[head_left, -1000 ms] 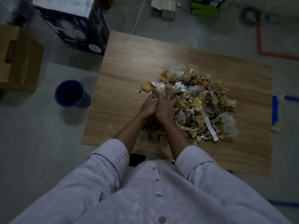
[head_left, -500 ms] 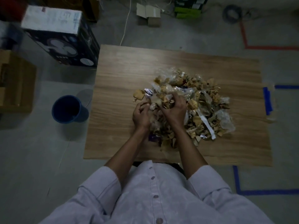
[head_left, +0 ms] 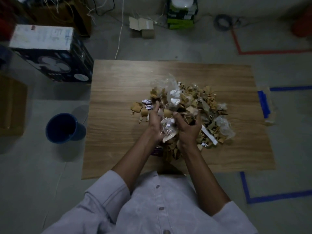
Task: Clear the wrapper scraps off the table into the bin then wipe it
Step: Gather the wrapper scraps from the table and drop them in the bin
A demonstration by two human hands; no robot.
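Observation:
A heap of wrapper scraps [head_left: 207,105], brown, white and clear, lies on the wooden table [head_left: 118,92], right of its middle. Both hands are at the heap's near left side and cup a bunch of scraps [head_left: 168,127] between them. My left hand [head_left: 155,124] holds the bunch from the left, fingers pointing up. My right hand [head_left: 189,127] grips it from the right with curled fingers. The bunch is raised a little above the table. A dark blue bin [head_left: 63,128] stands on the floor left of the table.
A dark printed box [head_left: 50,53] stands at the table's far left corner, a brown carton [head_left: 11,105] further left. Small cardboard boxes [head_left: 141,27], a green box [head_left: 181,16] and cables lie on the floor behind. Blue tape [head_left: 263,103] and red tape [head_left: 253,52] mark the floor.
The hands went from pressing flat on the heap to closing round a bunch of scraps and lifting it slightly toward me. The camera view has shifted back.

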